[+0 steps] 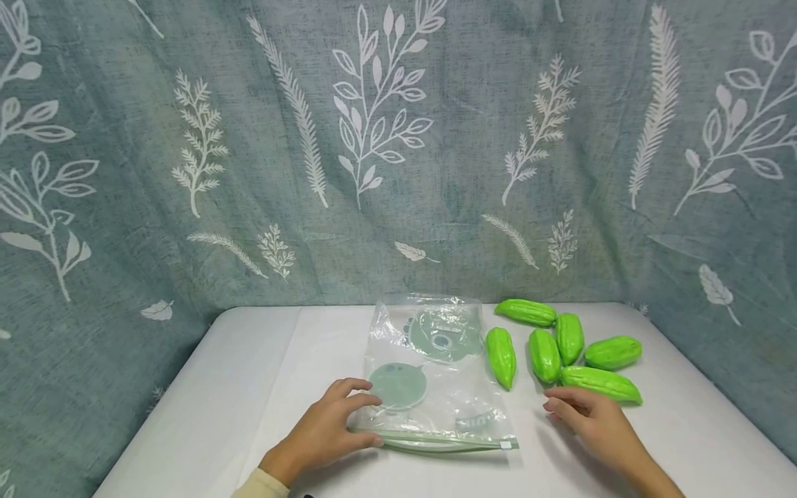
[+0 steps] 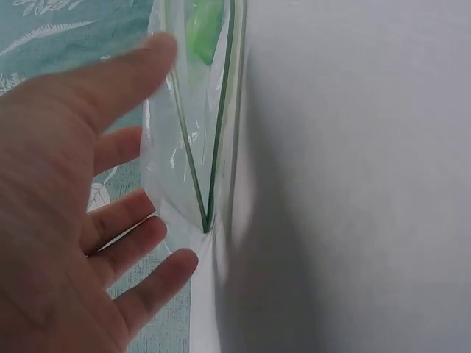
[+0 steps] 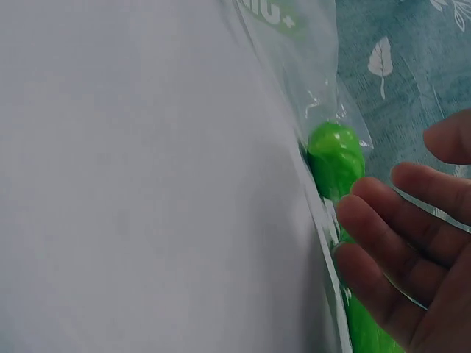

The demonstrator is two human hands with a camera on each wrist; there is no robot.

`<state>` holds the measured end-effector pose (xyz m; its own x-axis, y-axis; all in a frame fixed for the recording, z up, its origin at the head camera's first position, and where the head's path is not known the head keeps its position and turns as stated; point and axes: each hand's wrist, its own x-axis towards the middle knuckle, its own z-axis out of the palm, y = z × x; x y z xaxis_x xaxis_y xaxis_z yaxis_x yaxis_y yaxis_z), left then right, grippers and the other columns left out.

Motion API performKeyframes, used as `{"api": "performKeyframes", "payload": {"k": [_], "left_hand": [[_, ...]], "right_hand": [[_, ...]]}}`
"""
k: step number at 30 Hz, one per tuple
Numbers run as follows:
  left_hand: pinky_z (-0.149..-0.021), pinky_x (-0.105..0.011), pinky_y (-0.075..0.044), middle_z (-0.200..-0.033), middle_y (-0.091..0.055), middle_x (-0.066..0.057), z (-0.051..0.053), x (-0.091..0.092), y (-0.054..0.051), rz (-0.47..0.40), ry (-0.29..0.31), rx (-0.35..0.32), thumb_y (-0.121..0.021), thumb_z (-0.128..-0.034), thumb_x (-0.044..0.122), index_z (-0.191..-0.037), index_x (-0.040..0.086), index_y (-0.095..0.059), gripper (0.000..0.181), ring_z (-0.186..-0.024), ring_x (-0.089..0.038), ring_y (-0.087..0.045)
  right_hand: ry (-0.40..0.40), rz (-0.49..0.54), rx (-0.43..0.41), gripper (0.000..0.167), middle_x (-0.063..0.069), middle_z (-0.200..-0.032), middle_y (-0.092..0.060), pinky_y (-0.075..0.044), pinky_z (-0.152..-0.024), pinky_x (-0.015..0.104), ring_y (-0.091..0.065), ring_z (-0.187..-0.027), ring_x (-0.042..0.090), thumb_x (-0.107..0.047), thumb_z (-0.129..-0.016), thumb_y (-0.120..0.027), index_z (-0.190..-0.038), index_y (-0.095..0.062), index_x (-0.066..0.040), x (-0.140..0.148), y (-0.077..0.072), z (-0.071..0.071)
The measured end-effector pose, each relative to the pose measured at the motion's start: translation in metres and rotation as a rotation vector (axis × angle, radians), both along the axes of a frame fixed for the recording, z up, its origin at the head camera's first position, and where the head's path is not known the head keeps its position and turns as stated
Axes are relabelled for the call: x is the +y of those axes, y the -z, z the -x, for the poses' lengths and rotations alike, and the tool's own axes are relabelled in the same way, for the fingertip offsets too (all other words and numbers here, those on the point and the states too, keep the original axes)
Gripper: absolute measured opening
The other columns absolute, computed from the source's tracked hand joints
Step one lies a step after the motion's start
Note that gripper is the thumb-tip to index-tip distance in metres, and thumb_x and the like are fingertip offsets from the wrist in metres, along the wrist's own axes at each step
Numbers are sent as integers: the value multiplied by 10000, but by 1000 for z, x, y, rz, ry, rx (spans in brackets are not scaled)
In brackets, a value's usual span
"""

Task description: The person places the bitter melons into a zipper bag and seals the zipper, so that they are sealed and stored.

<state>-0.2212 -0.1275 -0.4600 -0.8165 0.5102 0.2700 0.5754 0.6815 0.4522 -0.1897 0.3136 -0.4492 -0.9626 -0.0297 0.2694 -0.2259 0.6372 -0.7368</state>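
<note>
A clear zip bag [image 1: 438,387] with green printed shapes lies flat, its green zip strip along the near edge. The white slider [image 1: 506,445] sits at the strip's right end. In the left wrist view, the zip's two strips [image 2: 213,147] part from a V-shaped corner. My left hand [image 1: 330,425] is at the bag's left near corner, fingers spread and thumb by the strip; whether it touches cannot be told. My right hand [image 1: 588,418] hovers with loosely bent fingers and nothing in them, just in front of several bright green ribbed gourds [image 1: 600,382].
One green gourd [image 1: 501,357] lies against the bag's right edge, and another [image 1: 526,312] is near the table's back edge. The white table [image 1: 249,387] meets a grey-green leaf-patterned cloth [image 1: 436,228] behind and at both sides.
</note>
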Motion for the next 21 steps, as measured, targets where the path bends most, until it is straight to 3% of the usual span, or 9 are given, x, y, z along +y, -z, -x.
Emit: {"api": "performKeyframes", "payload": {"k": [8,12,16,18,21], "left_hand": [[-925,-467,-531,-1352,-555,50,2,1,2,69,-6,115,-734,-873,493,-1201,261,-710,403,-1276,-197,-502],[-903,-395,-546,-1255,-617,60,2,1,4,104,24,284,-733,-888,459,-1146,250,-740,332,-1189,-158,-569],[-821,-334,-558,-1150,-664,52,4,1,5,92,82,474,-782,-864,375,-1073,220,-762,261,-1080,-125,-617],[-804,-325,-552,-1133,-665,53,4,2,5,92,103,524,-798,-850,359,-1062,219,-758,258,-1052,-118,-621],[-813,-343,-548,-1159,-649,48,3,4,5,99,116,536,-811,-820,424,-1102,226,-740,352,-1058,-124,-613]], "right_hand": [[-64,55,-17,245,41,-969,-746,-571,-677,259,-698,-841,111,-172,-984,-645,-1151,-715,-8,-19,1,2],[-87,50,3,212,16,-963,-745,-566,-674,256,-691,-830,99,-157,-975,-653,-1123,-729,-25,-30,3,2],[-109,15,100,161,-12,-975,-744,-554,-683,250,-671,-832,62,-120,-955,-671,-1082,-752,-65,-42,3,1],[-106,3,139,144,-36,-968,-745,-545,-684,246,-655,-825,43,-112,-940,-687,-1062,-761,-89,-47,3,1],[-104,1,163,135,-60,-950,-739,-539,-660,247,-633,-808,25,-112,-927,-701,-1048,-763,-104,-54,2,-1]]}}
